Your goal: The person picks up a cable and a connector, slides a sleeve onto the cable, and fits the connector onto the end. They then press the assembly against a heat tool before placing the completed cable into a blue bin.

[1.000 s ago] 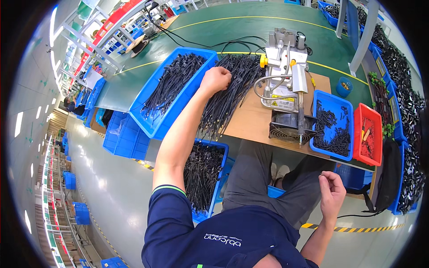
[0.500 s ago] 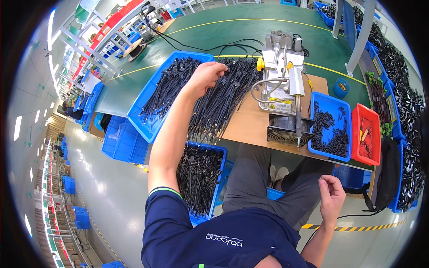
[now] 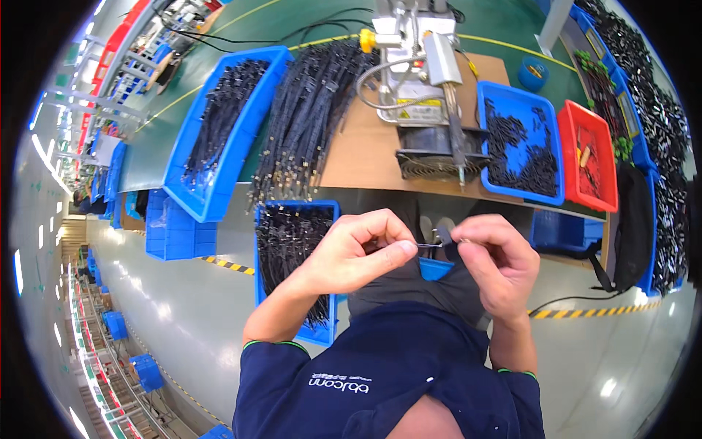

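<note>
White lettering (image 3: 340, 384) stands on the front of the navy shirt (image 3: 395, 344), upside down in this view: one line of large, rounded Latin letters, with a line of much smaller characters beside it, too fine to read. The machine (image 3: 442, 62) on the tabletop (image 3: 358, 157) bears a yellow label (image 3: 420, 113) low on its front, its dark marks too small to make out.

Head view: wide fisheye, from person's head, facing down
Near: left hand (image 3: 360, 252), right hand (image 3: 501, 267), both close
Far: desk (image 3: 504, 18)
</note>
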`<move>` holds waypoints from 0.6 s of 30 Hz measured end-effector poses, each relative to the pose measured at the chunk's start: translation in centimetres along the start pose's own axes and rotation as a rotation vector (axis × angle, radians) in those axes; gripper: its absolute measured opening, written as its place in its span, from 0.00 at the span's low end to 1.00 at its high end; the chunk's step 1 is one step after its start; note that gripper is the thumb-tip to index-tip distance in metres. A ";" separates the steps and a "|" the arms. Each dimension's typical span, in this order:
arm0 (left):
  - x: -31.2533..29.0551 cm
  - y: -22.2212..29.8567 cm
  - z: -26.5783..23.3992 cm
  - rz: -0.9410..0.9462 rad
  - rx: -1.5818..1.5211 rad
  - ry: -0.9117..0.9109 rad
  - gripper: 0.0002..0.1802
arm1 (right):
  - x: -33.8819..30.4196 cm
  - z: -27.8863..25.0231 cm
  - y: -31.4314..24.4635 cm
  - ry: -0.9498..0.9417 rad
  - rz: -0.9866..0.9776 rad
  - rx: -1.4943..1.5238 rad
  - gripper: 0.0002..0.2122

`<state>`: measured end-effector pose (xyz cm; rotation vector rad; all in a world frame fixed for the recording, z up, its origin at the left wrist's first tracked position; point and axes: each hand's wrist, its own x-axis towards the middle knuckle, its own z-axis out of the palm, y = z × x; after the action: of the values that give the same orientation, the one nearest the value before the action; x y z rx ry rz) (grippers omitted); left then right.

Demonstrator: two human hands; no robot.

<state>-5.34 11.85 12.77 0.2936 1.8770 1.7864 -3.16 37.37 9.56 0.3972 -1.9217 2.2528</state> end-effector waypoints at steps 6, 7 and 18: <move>1.4 -3.6 3.1 0.058 -0.187 0.021 0.05 | -0.8 -0.6 0.2 0.139 0.038 0.133 0.10; 1.6 -3.9 3.5 0.030 -0.157 0.009 0.05 | -1.0 -0.8 0.2 0.168 -0.012 0.128 0.09; 2.9 -4.3 5.6 0.051 -0.389 -0.026 0.07 | -2.8 -2.5 1.0 0.130 0.253 0.347 0.09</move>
<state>-4.12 17.66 8.01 0.2193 1.4732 2.1198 -0.98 39.85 7.43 0.0429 -1.5958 2.7076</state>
